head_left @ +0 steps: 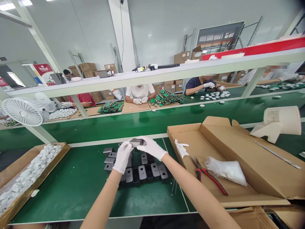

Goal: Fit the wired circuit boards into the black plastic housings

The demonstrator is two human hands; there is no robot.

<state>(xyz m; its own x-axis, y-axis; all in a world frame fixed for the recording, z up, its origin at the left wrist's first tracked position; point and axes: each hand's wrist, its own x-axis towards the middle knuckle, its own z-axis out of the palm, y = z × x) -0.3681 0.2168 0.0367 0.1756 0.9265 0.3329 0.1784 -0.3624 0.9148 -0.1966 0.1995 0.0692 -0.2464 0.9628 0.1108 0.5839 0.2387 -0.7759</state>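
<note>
Both my hands wear white gloves and meet over the green bench. My left hand (122, 156) and my right hand (150, 147) are closed together on a small grey plastic housing (136, 142), held just above the table. Below them stand several more grey housings (143, 171) in rows, some upright with dark openings showing. A few lie loose to the left (109, 155).
A cardboard tray of white parts (28, 173) sits at left. At right, an open cardboard box (238, 165) holds red-handled pliers (209, 176), a plastic bag (226, 171) and a spare glove (181, 148). Fans stand at both sides. Other people work across the green conveyor (152, 119).
</note>
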